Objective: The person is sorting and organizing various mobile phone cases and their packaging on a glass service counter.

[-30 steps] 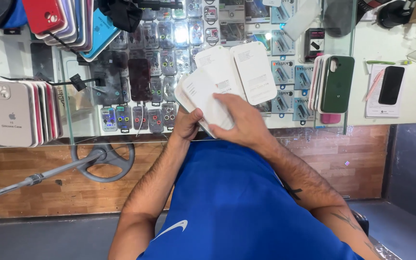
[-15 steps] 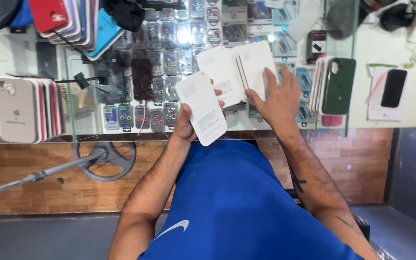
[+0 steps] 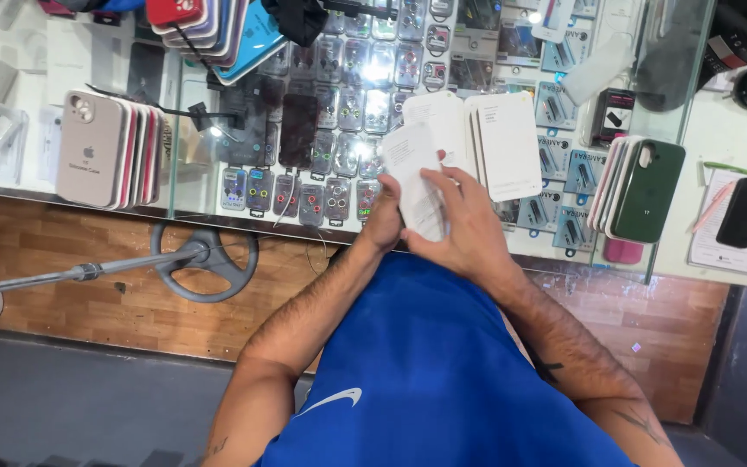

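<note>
Both my hands clamp one white box (image 3: 412, 177): left hand (image 3: 385, 227) underneath, right hand (image 3: 464, 227) fingers curled over it.

We see both forearms bare, angled inward and up so the 2 hands meet at centre. Left hand (image 3: 385, 227) sits mostly hidden beneath, fingers curled in a grip. Right hand (image 3: 464, 227) lies over it, palm down, fingers bent, thumb tucked.
</note>
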